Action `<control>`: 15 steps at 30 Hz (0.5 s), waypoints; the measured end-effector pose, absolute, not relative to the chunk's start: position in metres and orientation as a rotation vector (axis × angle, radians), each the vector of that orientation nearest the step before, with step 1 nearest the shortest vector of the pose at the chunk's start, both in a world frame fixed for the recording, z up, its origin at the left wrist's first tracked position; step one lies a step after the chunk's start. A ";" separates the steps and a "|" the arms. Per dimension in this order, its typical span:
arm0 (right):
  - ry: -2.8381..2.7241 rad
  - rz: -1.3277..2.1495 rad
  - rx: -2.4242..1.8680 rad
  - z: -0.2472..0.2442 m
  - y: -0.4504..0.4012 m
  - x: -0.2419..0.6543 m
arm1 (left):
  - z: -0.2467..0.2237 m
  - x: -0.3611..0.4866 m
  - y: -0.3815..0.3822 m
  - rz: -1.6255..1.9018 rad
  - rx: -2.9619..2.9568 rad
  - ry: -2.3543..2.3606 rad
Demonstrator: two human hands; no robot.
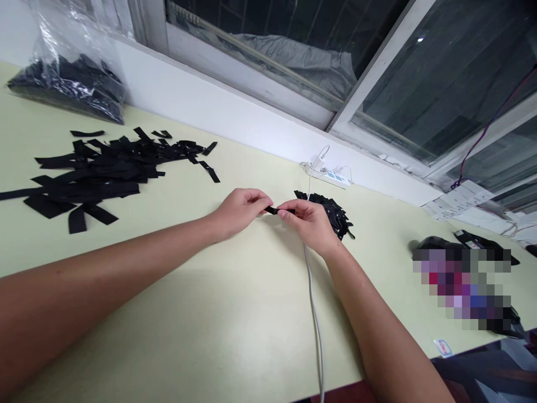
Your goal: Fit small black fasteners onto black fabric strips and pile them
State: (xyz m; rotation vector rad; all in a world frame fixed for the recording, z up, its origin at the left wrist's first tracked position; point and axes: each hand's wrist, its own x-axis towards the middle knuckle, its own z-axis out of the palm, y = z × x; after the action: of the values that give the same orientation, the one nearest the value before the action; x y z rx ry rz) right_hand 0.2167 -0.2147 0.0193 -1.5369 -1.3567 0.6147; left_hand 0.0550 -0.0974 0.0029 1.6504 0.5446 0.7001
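Observation:
A short black fabric strip is stretched between my two hands, just above the table. My left hand pinches its left end between thumb and fingertips. The other end is gripped by my right hand, whose fingers hide part of the strip. Right behind that hand lies a small pile of black strips, partly covered by it. A larger, looser heap of black strips spreads over the table to the left.
A clear plastic bag of black pieces stands at the back left. A white cable runs under my right hand from a power strip by the wall. At right lie a blurred-out object and a small card on the pale table.

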 end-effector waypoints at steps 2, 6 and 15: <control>-1.420 0.683 -1.537 0.025 -0.219 0.214 | 0.004 0.055 -0.095 0.725 1.578 0.589; -1.556 0.948 -1.496 0.033 -0.226 0.209 | 0.005 0.054 -0.094 0.718 1.556 0.635; -1.476 0.675 -1.572 0.022 -0.218 0.215 | 0.003 0.053 -0.095 0.578 1.595 0.511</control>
State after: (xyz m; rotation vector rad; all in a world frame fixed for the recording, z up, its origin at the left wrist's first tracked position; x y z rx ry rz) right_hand 0.2149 -0.2176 0.0223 -1.5719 -1.4765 0.6745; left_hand 0.0533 -0.0955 0.0028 1.5946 0.5107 0.5781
